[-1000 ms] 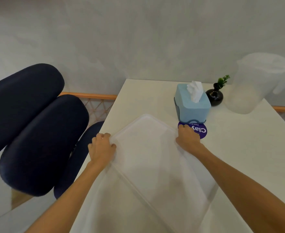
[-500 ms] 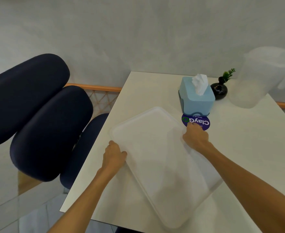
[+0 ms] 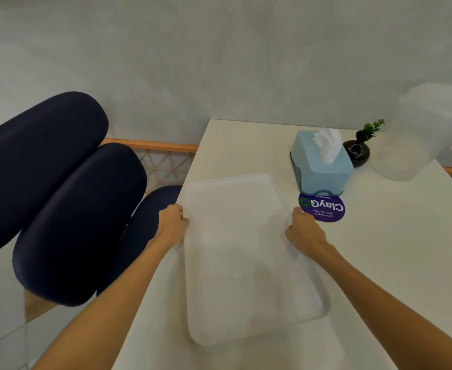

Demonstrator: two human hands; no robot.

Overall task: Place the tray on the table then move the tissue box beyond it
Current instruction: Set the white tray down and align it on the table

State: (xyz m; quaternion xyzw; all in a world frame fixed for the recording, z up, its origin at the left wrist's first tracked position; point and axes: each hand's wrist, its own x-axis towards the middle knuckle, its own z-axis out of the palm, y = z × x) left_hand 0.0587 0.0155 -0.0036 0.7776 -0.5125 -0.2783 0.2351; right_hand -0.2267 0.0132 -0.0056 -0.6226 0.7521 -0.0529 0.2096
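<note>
A translucent white tray [image 3: 240, 252] lies flat on the white table [image 3: 395, 263], lengthwise toward me, near the table's left edge. My left hand [image 3: 172, 219] grips the tray's left rim and my right hand [image 3: 303, 232] grips its right rim. A light blue tissue box [image 3: 322, 166] with a white tissue sticking up stands beyond the tray's far right corner, apart from it.
A round purple sticker [image 3: 323, 208] lies between the tissue box and my right hand. Behind the box stand a small black vase [image 3: 358, 153] with a green sprig and a translucent pitcher [image 3: 422, 134]. Dark blue padded chairs [image 3: 67, 204] sit left of the table.
The tray has turned from a diagonal lie to nearly straight along the table's left side and settled flat. Both hands stayed on its rims.
</note>
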